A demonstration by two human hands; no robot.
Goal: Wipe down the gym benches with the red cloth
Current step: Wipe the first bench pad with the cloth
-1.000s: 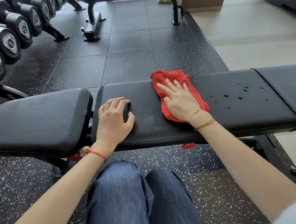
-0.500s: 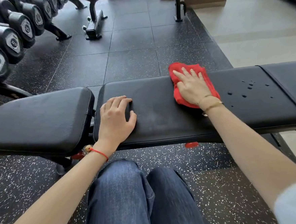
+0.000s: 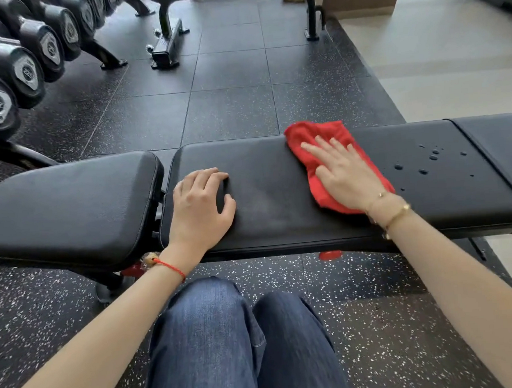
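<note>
My right hand (image 3: 346, 175) lies flat on the red cloth (image 3: 324, 146), fingers straight and spread, pressing it onto the long pad of the gym bench (image 3: 263, 193). Nothing is pinched; the open palm spreads pressure so the whole cloth drags on the vinyl. The cloth sits at about 1 o'clock from my knees (image 3: 243, 331), its far corner hanging slightly past the back edge of the pad.

My left hand (image 3: 202, 206) rests on the same pad at about 11 o'clock, near the gap beside the seat pad (image 3: 68, 207). Its fingers are loosely bent with the tips on the surface, holding nothing. I judge it serves as a brace for my weight while I lean over.

Water droplets (image 3: 428, 160) stand on the pad at 2 o'clock, apart from the cloth, not yet wiped. The surface between my hands shows a dull, hazy patch, which I take to be a wiped area. The next stroke should carry the cloth toward the droplets.

Noted nearby: a dumbbell rack (image 3: 12, 68) at 10 o'clock and a second bench (image 3: 170, 33) at 12 o'clock, untouched as far as visible.
</note>
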